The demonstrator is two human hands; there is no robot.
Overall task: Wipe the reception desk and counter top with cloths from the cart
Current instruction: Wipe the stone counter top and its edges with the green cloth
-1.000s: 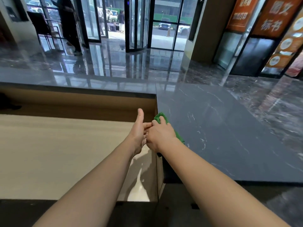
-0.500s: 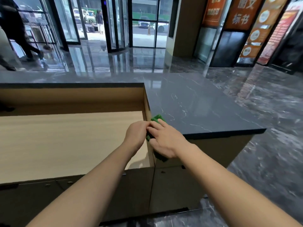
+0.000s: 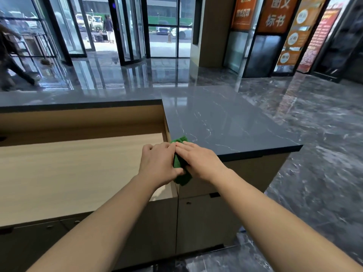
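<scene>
A green cloth (image 3: 181, 174) lies at the near left corner of the dark marble counter top (image 3: 225, 122), and its lower end hangs over the front edge. My left hand (image 3: 157, 163) is on the cloth's left side, with its thumb pinching the fabric. On top of the cloth lies my right hand (image 3: 200, 160), pressing down with straight fingers that touch the left hand's fingers. Most of the cloth is hidden under the two hands. The lower pale wooden reception desk (image 3: 68, 173) lies to the left, behind a raised ledge (image 3: 78, 103).
Dark cabinet doors (image 3: 196, 222) sit below the counter. Glossy marble floor (image 3: 314, 173) stretches to the right and beyond. Glass doors (image 3: 127, 30) and orange signs (image 3: 279, 14) stand at the back. A person (image 3: 9, 61) walks at far left.
Both hands and the cloth have slid back along the counter's left edge to its near corner. The right hand's fingers have flattened. The view has pulled back and turned right.
</scene>
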